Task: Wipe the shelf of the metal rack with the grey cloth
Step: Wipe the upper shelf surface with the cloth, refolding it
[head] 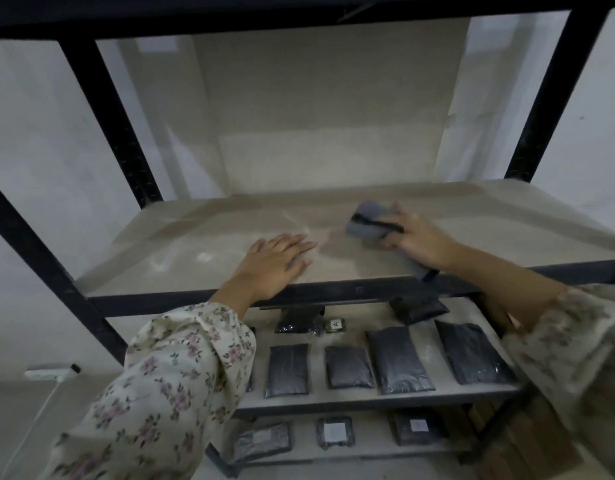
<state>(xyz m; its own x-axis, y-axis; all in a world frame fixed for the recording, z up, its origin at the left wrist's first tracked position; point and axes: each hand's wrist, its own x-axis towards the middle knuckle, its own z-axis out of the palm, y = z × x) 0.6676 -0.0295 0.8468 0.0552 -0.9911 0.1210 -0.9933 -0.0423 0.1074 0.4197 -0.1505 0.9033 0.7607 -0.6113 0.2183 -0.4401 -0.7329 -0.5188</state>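
**Wiping in progress on the bare shelf**

The right hand (pixel 415 239) is clenched around the bunched cloth (pixel 368 221) and presses it onto the shelf (pixel 202 233), right of centre and about midway between the near and far edges. The left hand (pixel 276 261) lies released, palm down and fingers spread, on the shelf near its near edge; it appears to serve as a brace. The step in hand is judged to be the wipe itself. Pale streaks at the centre and left suggest that dust remains there, so the next move likely calls for a sweep leftward, with the left hand lifted or shifted out of the path.

The shelf carries nothing else, so room is open to the left, the far side and the right. The limits are the black rack (pixel 102 109) posts at the corners and the dark rail along the near edge. Dark packets (pixel 398 360) lie on the lower shelves and could catch dust pushed over the near edge.
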